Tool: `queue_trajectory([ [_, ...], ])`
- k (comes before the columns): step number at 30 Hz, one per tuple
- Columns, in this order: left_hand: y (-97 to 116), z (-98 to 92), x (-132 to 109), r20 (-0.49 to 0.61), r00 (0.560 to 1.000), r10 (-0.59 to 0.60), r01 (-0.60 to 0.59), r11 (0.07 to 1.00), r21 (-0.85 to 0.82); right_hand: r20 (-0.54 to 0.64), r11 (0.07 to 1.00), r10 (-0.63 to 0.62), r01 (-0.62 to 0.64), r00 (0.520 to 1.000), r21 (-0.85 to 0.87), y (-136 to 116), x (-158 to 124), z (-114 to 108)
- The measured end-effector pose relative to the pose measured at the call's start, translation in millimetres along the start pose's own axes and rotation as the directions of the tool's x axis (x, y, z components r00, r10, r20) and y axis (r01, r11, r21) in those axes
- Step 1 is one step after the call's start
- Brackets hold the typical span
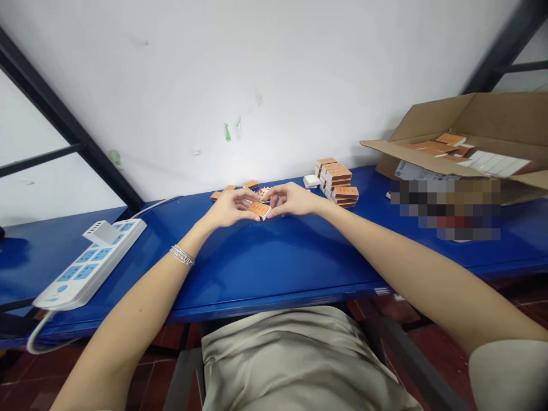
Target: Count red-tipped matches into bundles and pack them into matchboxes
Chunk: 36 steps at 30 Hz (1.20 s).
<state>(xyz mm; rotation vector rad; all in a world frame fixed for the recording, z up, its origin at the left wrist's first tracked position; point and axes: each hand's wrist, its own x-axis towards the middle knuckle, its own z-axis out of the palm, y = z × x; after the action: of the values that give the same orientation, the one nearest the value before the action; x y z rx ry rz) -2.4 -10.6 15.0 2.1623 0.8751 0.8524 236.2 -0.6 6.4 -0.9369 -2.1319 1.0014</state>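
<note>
Between my two hands, just above the blue table, is an orange matchbox (258,209) with a white end facing right. My left hand (229,206) grips it by its left side, thumb in front and fingers behind. At the white right end, the thumb and curled fingers of my right hand (293,200) close on the box. Behind the hands lies a small heap of loose matches (264,192), partly hidden by my fingers. Several other matchboxes, such as this orange one (250,184), rest at the back of the table near the wall.
Right of my hands stand stacked matchboxes (338,174) beside a white tray-like piece (311,181). An open cardboard box (449,114) with more matchboxes is at the far right, near a blurred-out patch. A white power strip (92,262) with its cable lies on the left.
</note>
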Motion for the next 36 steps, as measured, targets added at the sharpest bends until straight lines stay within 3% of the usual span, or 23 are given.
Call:
queue_trajectory([
  [9,3,4.6,-4,0.032,0.999,0.021,-0.023,0.998,0.066,-0.004,0.972,0.06,-0.058,0.998,0.226,7,5,17],
  [16,-5,12.5,-2,0.025,0.999,0.02,-0.023,0.992,0.123,-0.068,0.961,0.127,-0.106,0.99,0.256,10,9,28],
  [18,-5,14.0,-1,-0.016,1.0,0.021,-0.018,0.988,0.156,-0.065,0.947,0.158,-0.133,0.985,0.292,7,8,27],
  [20,-3,16.1,-1,-0.123,0.992,0.022,0.008,0.97,0.242,-0.078,0.922,0.193,-0.154,0.978,0.357,2,7,26],
  [24,6,23.1,-2,-0.31,0.948,0.074,0.086,0.877,0.472,-0.193,0.904,0.219,-0.125,0.956,0.408,-9,5,25],
  [27,15,28.3,-2,-0.358,0.927,0.113,0.117,0.819,0.562,-0.194,0.902,0.189,-0.093,0.962,0.421,-13,5,26],
  [32,20,32.0,-3,-0.392,0.884,0.255,0.057,0.773,0.632,-0.117,0.805,0.207,-0.102,0.971,0.584,-14,3,21],
  [36,19,33.5,-4,-0.379,0.874,0.303,0.021,0.757,0.653,-0.161,0.836,0.187,-0.071,0.969,0.544,-14,3,17],
])
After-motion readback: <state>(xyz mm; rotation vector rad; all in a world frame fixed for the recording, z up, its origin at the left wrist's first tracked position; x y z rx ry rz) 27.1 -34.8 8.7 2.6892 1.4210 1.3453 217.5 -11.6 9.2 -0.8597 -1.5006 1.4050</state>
